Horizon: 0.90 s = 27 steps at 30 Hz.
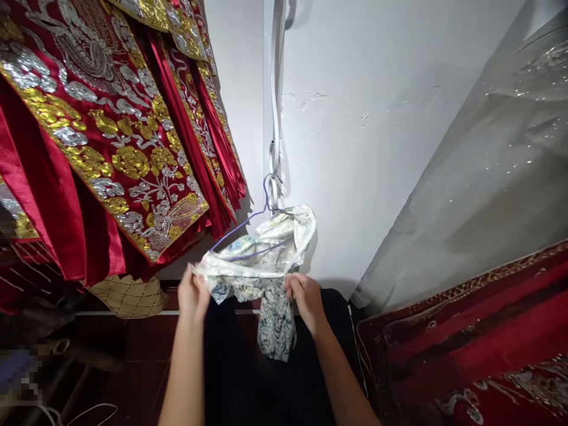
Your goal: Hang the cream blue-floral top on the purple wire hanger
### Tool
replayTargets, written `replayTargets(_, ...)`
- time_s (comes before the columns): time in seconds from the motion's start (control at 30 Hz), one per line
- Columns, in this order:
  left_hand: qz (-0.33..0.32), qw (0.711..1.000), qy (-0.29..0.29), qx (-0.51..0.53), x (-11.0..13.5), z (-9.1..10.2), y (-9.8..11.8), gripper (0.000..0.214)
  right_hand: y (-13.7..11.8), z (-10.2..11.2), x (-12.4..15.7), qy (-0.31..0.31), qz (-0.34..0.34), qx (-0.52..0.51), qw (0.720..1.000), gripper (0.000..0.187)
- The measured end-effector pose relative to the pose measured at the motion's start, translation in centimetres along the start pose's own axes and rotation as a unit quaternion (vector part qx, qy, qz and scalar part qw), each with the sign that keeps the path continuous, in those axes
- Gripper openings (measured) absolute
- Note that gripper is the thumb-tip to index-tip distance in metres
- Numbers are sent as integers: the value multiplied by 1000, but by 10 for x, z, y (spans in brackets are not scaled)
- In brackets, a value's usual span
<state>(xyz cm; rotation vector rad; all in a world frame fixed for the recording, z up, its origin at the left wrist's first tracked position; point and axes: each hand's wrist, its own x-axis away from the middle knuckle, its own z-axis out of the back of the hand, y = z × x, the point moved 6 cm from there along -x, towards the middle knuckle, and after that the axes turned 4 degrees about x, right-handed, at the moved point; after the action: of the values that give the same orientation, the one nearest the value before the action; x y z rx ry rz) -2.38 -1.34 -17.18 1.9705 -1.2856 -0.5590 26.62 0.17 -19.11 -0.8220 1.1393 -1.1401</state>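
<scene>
2 hands [193, 296] [306, 297] (1 pair), 1 hanger [240, 225], 1 garment [276, 313]

A purple wire hanger [242, 225] carries the pale patterned garment [277, 322], its hook up at a white strap [274, 112] that runs down the white wall [355, 171]. Cloth wraps the hanger's right side; the left arm is bare along most of its slope — only its outer end meets the fabric. Below lies the floor [142, 346], dark red and tiled — a thin white cord [104, 406] curls low at the left, over its shadowed part.
</scene>
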Motion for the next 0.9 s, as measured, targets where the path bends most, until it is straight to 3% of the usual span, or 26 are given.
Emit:
replayTargets(0.1,82,996,5,-46,27,34,-60,40,43,12,18,15,-55,-36,998,32)
replayTargets(0.17,136,988,0,-74,38,43,-88,47,70,27,26,15,-88,-35,995,35)
replayTargets(0.23,162,982,-13,-93,45,38,-99,47,87,42,31,8,-113,-25,993,40)
replayTargets(0.3,149,983,-49,-93,52,16,-97,45,89,49,33,-12,-125,-17,992,43)
replayTargets(0.37,119,984,-106,-82,63,-17,-87,40,75,45,32,-47,-104,-12,993,42)
replayTargets(0.47,91,970,-200,-101,88,-64,-68,35,34,18,34,-116,-44,-46,991,44)
replayTargets(0.57,46,942,-283,-173,109,-92,-45,37,-10,-16,45,-183,-14,-139,973,48)
replayTargets(0.63,8,924,-309,-225,113,-98,-31,32,-36,-34,56,-227,11,-196,954,56)
replayTargets(0.73,-17,906,-323,-273,106,-93,-18,25,-61,-49,69,-300,36,-215,929,64)
replayTargets(0.83,34,878,-386,-281,104,-78,-27,64,-65,-42,64,-306,35,-149,940,40)
replayTargets(0.9,99,836,-452,-294,110,-65,-44,69,-64,-29,47,-287,38,-75,954,18)
